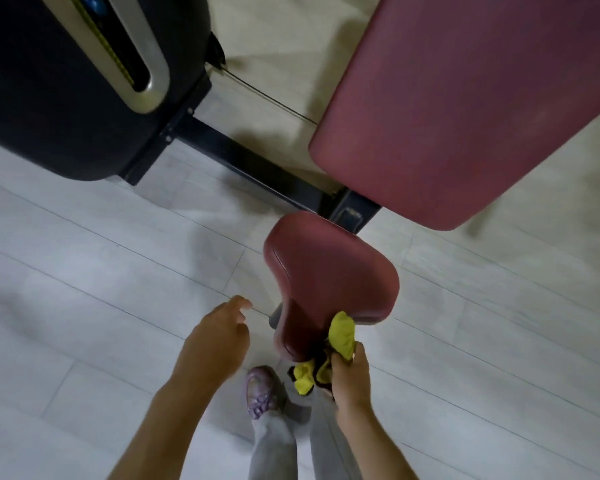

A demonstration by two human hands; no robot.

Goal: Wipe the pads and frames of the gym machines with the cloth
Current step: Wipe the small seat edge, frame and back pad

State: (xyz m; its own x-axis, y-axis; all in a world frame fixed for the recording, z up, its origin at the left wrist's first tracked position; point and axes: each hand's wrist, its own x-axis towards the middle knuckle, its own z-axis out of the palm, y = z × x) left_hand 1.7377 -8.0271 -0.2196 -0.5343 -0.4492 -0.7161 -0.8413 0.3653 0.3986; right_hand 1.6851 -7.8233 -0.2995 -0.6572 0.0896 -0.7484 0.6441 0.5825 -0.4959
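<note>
Left hand (215, 337) seemingly relaxed open, right hand (350, 375) gripping cloth (342, 332)

The seat pad (326, 271) and back pad (465, 98) were smooth vinyl-like upholstery with a dull sheen; the cloth (342, 332) soft fuzzy fabric; the frame (257, 166) black painted metal; the floor (84, 254) matt planks

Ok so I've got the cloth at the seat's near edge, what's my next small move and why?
Probably sweep the yellow cloth forward across the top of the seat pad: your right hand grips it bunched at the pad's near edge, the top uncovered. Your left hand hangs open beside it.
</note>
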